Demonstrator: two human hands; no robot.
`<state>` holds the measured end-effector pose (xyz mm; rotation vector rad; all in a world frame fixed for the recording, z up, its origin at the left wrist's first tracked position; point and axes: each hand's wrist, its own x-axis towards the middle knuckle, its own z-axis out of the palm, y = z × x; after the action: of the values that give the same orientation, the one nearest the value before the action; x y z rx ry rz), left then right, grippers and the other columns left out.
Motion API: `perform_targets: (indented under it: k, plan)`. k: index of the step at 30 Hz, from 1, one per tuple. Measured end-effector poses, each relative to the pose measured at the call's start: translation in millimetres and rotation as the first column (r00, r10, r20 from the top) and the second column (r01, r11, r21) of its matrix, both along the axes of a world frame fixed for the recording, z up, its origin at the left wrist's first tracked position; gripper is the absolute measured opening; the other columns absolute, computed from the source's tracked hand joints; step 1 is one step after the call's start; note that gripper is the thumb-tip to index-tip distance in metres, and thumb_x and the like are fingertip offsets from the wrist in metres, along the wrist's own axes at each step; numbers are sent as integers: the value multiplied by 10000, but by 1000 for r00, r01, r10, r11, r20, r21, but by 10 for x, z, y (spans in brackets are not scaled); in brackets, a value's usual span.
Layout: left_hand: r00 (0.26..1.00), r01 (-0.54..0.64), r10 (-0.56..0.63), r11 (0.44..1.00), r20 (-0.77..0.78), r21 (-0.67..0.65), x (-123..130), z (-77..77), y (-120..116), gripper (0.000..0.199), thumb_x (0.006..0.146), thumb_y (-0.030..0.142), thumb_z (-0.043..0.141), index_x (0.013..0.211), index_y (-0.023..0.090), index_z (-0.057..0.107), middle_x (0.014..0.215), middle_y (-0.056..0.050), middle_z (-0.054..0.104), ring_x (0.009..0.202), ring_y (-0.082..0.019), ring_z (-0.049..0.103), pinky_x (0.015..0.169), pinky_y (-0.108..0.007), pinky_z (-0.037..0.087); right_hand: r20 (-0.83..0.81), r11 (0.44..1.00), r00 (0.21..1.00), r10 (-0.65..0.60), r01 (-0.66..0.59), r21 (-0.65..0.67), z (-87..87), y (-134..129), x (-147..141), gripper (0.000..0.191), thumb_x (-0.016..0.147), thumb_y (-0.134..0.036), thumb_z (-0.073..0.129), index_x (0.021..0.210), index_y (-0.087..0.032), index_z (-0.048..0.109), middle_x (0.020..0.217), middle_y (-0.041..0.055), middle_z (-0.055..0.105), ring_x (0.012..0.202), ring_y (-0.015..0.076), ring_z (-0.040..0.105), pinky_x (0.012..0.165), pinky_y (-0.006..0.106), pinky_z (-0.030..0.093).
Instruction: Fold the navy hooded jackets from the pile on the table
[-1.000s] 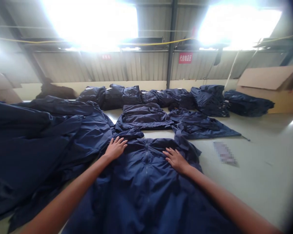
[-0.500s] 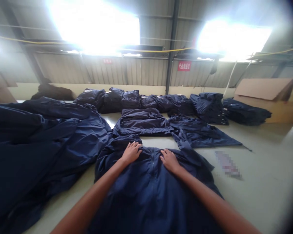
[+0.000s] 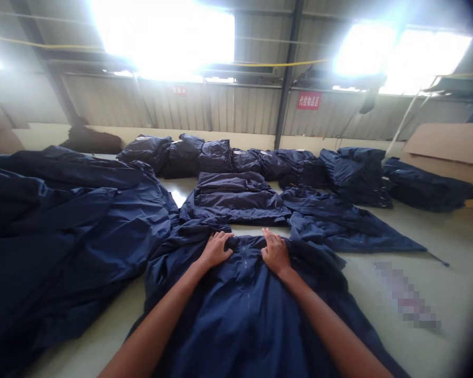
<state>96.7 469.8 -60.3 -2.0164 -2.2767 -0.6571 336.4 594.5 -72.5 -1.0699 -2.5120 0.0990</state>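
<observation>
Navy nylon jacket (image 3: 240,320) lies face up on a pale floor (image 3: 449,346), its hem running out of the bottom of the view. The left hand (image 3: 216,250) and right hand (image 3: 276,253) rest palm down near the collar, on either side of the zip (image 3: 245,268), open and holding no visible fold. On the left, the jacket touches a large heap of navy cloth (image 3: 74,236); on the right, there's wide open floor. Just past the collar lie two more jackets, one folded (image 3: 234,199) and one spread out (image 3: 339,231). Farther back, navy bundles (image 3: 220,156) line the wall, too bunched to count. Of two red signs, one (image 3: 309,100) reads 代检物品区; the other (image 3: 178,90) is too small to read. A sheet on the floor (image 3: 405,296) is blurred.
</observation>
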Motion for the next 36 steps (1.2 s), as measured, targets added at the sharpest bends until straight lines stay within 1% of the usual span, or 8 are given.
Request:
perform_targets:
  k: [4,9,14,19,24,29,32,36]
  plan:
    - [991,135,-135,989,-9,-54,49,239,-50,695,770,114,652,1454,219,587,1380,-111,676,1282,-319,603,1213,-479,389,-2,997,999,53,-53,52,-8,-13,72,664,969,-195,463,1632,-175,442,1576,119,578,1589,312,318,1311,513,163]
    - [942,335,-336,935,13,-114,221,742,-195,574,729,15,526,1233,256,654,1205,-39,739,1148,-257,668,1057,-344,484,33,986,987,155,-156,57,103,18,112,744,953,-275,591,1656,-154,378,1720,149,372,1623,362,245,1308,637,96]
    - [962,270,-273,929,23,-253,381,1221,-446,415,826,247,694,1235,276,629,1026,-25,736,968,-260,705,839,-311,515,182,953,937,298,-284,-102,727,-115,257,551,894,-235,701,1442,-215,656,1354,135,739,1290,323,657,1278,548,250]
    - [968,207,-114,866,224,-456,421,1480,-647,505,982,562,563,1372,242,583,824,-18,733,707,-229,736,657,-300,519,225,891,901,370,-276,-359,1335,-409,500,394,830,-420,812,1184,-248,794,1012,94,817,1005,310,744,898,350,524]
    - [996,90,-71,872,58,-481,489,1375,-610,448,961,314,596,1399,219,614,873,-44,774,727,-236,759,773,-323,563,172,567,843,509,-179,-804,1245,-504,448,396,1055,-434,456,1232,-197,720,680,29,741,642,213,717,676,290,527]
    - [983,109,-170,846,-71,-521,490,1040,-448,739,830,415,816,1507,236,582,1363,-121,721,1289,-333,664,1056,-366,518,157,915,955,252,-182,-360,951,-396,256,346,996,-307,595,1307,-203,706,1142,124,787,1020,251,745,911,319,515]
    - [982,125,-187,763,-32,-635,444,884,-379,880,764,524,872,1532,216,572,1450,-141,676,1329,-350,635,1090,-384,506,258,918,923,285,-186,-349,843,-344,247,531,896,-402,759,1379,-190,703,1349,170,720,1219,317,688,985,337,496]
    - [975,154,-223,739,-22,-656,414,825,-337,699,767,509,872,1373,202,704,1320,-130,741,1219,-352,689,1010,-374,537,322,839,870,374,-168,-518,830,-313,298,428,915,-458,724,1243,-191,787,1232,149,777,1118,323,726,878,327,514]
